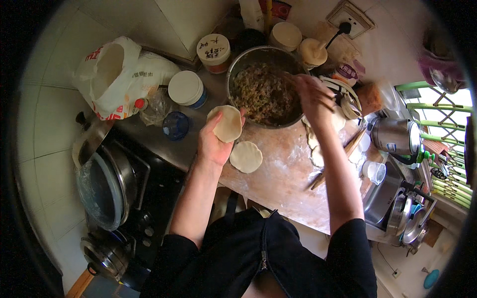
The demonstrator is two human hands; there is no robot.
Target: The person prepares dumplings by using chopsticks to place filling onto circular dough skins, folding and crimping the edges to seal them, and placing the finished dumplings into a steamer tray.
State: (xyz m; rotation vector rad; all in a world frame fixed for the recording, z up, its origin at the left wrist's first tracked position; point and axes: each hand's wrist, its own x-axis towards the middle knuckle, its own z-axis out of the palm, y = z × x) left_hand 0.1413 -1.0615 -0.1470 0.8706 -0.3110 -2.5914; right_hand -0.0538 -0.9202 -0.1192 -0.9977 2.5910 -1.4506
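Observation:
On the open palm and fingers of my left hand (pixel 214 145) rests a round, pale dough wrapper (pixel 227 124), the thumb lying over its edge. Another dough wrapper (pixel 246 157) lies flat on the floured board (pixel 283 181) just below. My right hand (pixel 316 98) is at the right rim of a metal bowl (pixel 233 94) of minced filling (pixel 263 92). Its fingers are blurred but look closed around a thin, stick-like utensil that leans into the filling. More dough wrappers (pixel 317 149) lie under and beside my right forearm, next to a wooden rolling pin (pixel 348 150).
Left of the bowl stand a white-lidded jar (pixel 187 88), a blue cup (pixel 176 125) and a large white bag (pixel 119 74). A stove with a covered pot (pixel 102 191) is at the left. At the right are a kettle (pixel 395 135), a small clear cup (pixel 374 172) and a sink (pixel 383 191).

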